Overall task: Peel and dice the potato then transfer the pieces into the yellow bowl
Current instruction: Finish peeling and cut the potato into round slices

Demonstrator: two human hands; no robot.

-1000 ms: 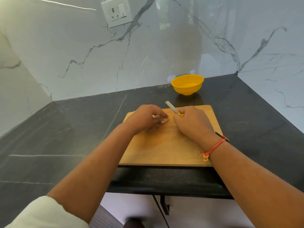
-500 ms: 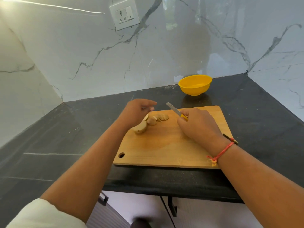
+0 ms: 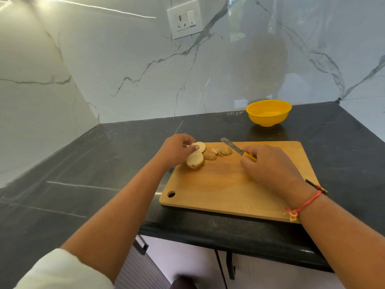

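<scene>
The left hand point(image 3: 177, 150) sits at the far left corner of the wooden cutting board point(image 3: 229, 192), fingers curled, with thumb and fingertips pinching a round slice point(image 3: 199, 146) of potato at its edge. Just below those fingertips, touching the slice, the uncut potato end point(image 3: 195, 161) rests on the board with its pale cut face up and skin showing round its side. To the right of this hand, between the two hands, a short row of thinner potato slices point(image 3: 218, 152) leans together, brown skin still on them. The right hand point(image 3: 268, 168) lies over the middle right of the board, fingers clamped round the yellow handle of a knife point(image 3: 235, 147); the blade runs out from the knuckles up and to the left, its tip just beyond the row of slices. Whether the blade touches the board cannot be told. A red thread bracelet point(image 3: 303, 205) circles the right wrist, and a thin dark object point(image 3: 310, 183) pokes out from under it at the board's right edge. Well beyond the right hand, near the marble wall, the yellow bowl point(image 3: 268, 113) stands on the black counter point(image 3: 83, 163). A white sleeve point(image 3: 62, 272) covers the left upper arm. A wall socket point(image 3: 184, 21) is mounted high above the left hand.
</scene>
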